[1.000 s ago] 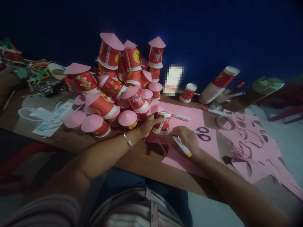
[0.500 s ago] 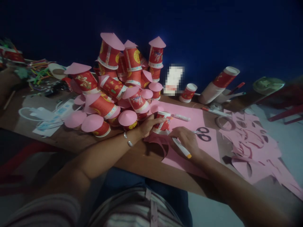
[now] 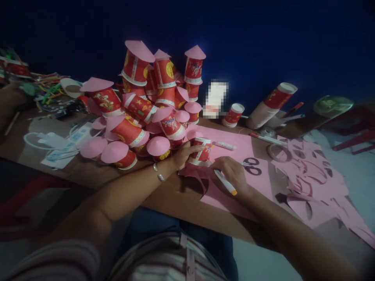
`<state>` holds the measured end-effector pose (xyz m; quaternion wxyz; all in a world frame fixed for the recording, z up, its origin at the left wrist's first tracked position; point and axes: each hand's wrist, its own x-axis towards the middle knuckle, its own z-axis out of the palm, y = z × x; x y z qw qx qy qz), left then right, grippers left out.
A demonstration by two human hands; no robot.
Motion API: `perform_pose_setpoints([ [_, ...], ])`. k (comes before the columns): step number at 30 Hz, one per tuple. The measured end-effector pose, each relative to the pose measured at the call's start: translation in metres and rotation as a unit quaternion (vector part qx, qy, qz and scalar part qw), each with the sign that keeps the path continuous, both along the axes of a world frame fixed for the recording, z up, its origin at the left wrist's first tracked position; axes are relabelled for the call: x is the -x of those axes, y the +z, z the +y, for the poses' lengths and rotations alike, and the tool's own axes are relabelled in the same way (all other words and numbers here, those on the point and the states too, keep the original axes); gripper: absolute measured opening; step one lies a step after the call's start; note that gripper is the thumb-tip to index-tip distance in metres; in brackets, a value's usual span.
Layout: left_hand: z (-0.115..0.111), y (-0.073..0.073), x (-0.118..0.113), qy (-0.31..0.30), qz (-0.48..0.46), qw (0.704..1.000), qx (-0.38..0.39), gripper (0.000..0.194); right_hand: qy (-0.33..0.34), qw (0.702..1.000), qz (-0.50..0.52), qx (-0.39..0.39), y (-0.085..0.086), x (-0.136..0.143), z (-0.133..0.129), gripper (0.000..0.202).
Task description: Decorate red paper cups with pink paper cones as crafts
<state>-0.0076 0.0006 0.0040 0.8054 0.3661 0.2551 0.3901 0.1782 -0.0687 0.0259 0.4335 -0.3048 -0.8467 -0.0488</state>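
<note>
My left hand [image 3: 184,154] is closed around a red patterned paper cup [image 3: 202,152], its white rim at the bottom, over the pink paper. In my right hand [image 3: 230,171] is a white marker pen [image 3: 225,182] with an orange end, which points back toward me. The pen's front end lies close to the cup's lower edge; my fingers hide its tip, and I cannot tell whether it touches. Scissors [image 3: 250,166] with dark handles lie on the pink paper [image 3: 243,142], just right of my right hand. A second white marker [image 3: 225,145] lies behind the cup.
Red cups with pink paper cones [image 3: 158,146] are piled at the left. Cut pink scraps [image 3: 316,183] and a tape roll [image 3: 279,153] lie right. A tilted cup stack [image 3: 272,105] and single cup [image 3: 233,115] stand behind. A power strip [image 3: 76,136] lies left, near another person's hand [image 3: 11,97].
My right hand has shifted very slightly with the marker at the cup. My left hand keeps the cup in nearly the same place.
</note>
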Motion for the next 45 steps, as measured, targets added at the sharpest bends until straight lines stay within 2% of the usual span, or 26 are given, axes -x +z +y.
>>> perform_pose_setpoints([
  [11, 0.0023, -0.0053, -0.0006, 0.014, 0.023, 0.999, -0.022, 0.039, 0.004, 1.000, -0.003, 0.004, -0.0033, 0.0013, -0.0008, 0.012],
  [34, -0.0013, 0.0043, -0.0023, 0.022, 0.038, 0.998, -0.037, 0.040, 0.036, 0.999, 0.004, -0.009, -0.0049, 0.0037, -0.0003, 0.016],
  [40, -0.0003, 0.0028, -0.0028, 0.016, 0.029, 0.999, -0.026, 0.040, 0.018, 1.000, 0.002, 0.008, -0.0060, 0.0046, -0.0010, 0.013],
  [45, -0.0003, 0.0008, -0.0031, 0.023, 0.032, 0.999, -0.023, 0.040, 0.033, 0.999, 0.002, 0.030, -0.0038, 0.0048, -0.0027, 0.012],
])
